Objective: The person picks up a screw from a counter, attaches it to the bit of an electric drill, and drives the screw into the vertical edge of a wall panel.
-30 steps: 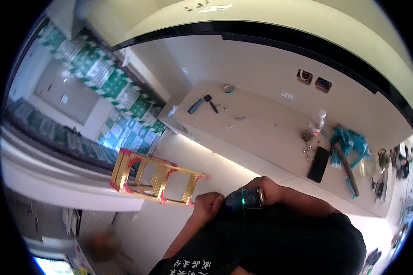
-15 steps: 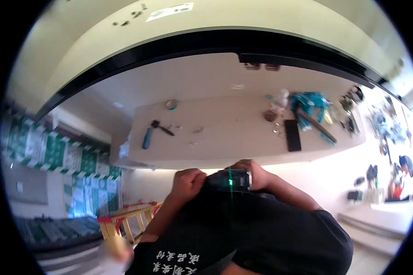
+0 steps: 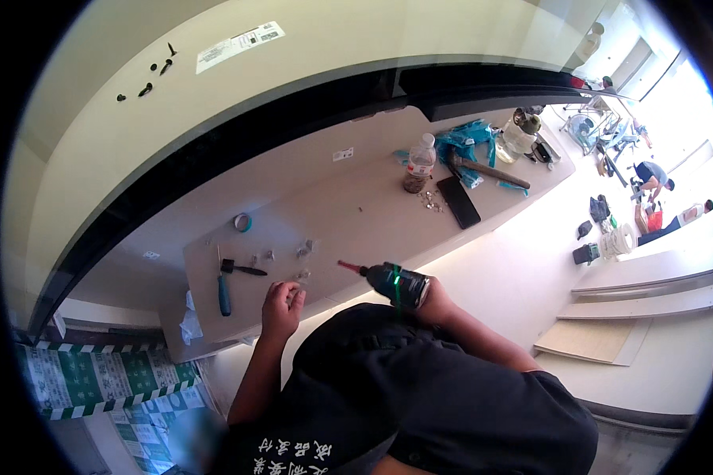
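My right hand (image 3: 436, 305) grips a dark cordless drill (image 3: 394, 283), its long reddish bit pointing left over the pale bench (image 3: 348, 229). A green light glows on the drill's body. My left hand (image 3: 283, 307) is at the bench's near edge, fingers loosely bent, thumb apart, nothing visible in it. Beside it lie small clear packets (image 3: 303, 275) of little parts. Further left are a blue-handled screwdriver (image 3: 224, 293), a small black tool (image 3: 249, 271) and a tape roll (image 3: 242, 222).
Across the bench stand a plastic bottle (image 3: 420, 165), a phone (image 3: 459, 202), a hammer (image 3: 491, 172) and blue plastic wrapping (image 3: 471, 138). Several dark screws (image 3: 166, 67) lie on the pale panel beyond a black edge (image 3: 293, 115). Two people (image 3: 653, 176) are far right.
My hands have separated: the left has moved to the bench edge by the packets. The drill, previously close to my body, now points left over the bench. The view has turned.
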### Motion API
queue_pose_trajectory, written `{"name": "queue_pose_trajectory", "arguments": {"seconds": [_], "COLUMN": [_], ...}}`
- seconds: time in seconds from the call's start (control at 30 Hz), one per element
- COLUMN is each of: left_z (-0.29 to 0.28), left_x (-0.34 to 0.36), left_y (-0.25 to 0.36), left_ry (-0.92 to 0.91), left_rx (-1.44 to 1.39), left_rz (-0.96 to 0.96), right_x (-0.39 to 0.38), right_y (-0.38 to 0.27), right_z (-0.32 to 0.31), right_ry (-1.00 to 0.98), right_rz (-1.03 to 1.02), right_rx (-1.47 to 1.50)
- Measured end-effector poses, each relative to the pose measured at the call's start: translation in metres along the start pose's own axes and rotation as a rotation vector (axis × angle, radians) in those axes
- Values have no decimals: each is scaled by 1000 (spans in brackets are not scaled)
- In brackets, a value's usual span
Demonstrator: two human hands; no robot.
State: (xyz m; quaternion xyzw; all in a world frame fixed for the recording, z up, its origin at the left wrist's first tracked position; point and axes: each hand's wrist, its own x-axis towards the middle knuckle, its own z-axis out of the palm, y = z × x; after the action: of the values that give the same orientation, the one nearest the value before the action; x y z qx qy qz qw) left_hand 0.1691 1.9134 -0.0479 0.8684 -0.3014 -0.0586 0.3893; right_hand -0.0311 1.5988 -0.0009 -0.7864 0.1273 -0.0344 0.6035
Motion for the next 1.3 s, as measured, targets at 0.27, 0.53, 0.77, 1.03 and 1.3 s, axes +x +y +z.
{"name": "queue_pose_trajectory", "arguments": {"seconds": [0.27, 0.53, 0.77, 1.03, 1.3], "left_z": [3, 2, 7, 1, 8], "left_x": [-8, -10, -8, -6, -5], "left_y": [-33, -43, -34, -28, -47], "left_ry": [-252, -218, -192, -203, -220], "left_rx": [420, 373, 325, 261, 240], "left_rz": [-94, -103, -187, -228, -186], "right_x": [20, 106, 151, 160, 153], "right_y": [-2, 3, 34, 41, 44], "right_z": [-26, -15, -14, -14, -12], "right_ry": [38, -122, -139, -178, -120], "right_rz": [-149, -187, -251, -251, -293], "right_rx": [-321, -870, -928, -984, -1027]}}
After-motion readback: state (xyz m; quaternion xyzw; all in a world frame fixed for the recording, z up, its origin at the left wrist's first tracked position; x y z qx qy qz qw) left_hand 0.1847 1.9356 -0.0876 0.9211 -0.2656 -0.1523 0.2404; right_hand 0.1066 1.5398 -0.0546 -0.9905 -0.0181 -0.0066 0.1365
